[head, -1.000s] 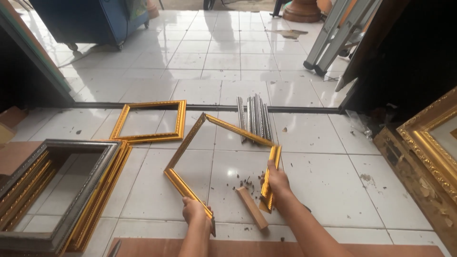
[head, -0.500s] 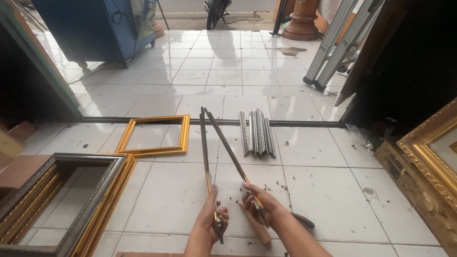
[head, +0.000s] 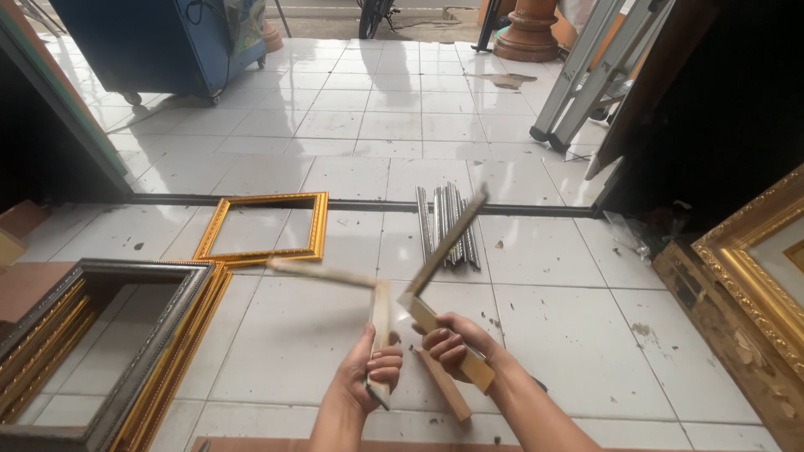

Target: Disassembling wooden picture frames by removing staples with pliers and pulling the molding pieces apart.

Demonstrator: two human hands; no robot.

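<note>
Frame pieces (head: 435,251) gripped in both hands (head: 419,356).

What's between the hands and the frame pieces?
Nothing. Left hand grips one L-shaped frame piece; right hand grips the other piece. Both are held directly, above the tile floor.

Left hand (head: 374,368) fisted, knuckles up; right hand (head: 450,345) fingers curled under, forearms converging from below

Frame pieces (head: 435,251) motion-blurred, stacked frames (head: 100,351) cut by left edge, ornate gold frame (head: 754,268) cropped right
</note>
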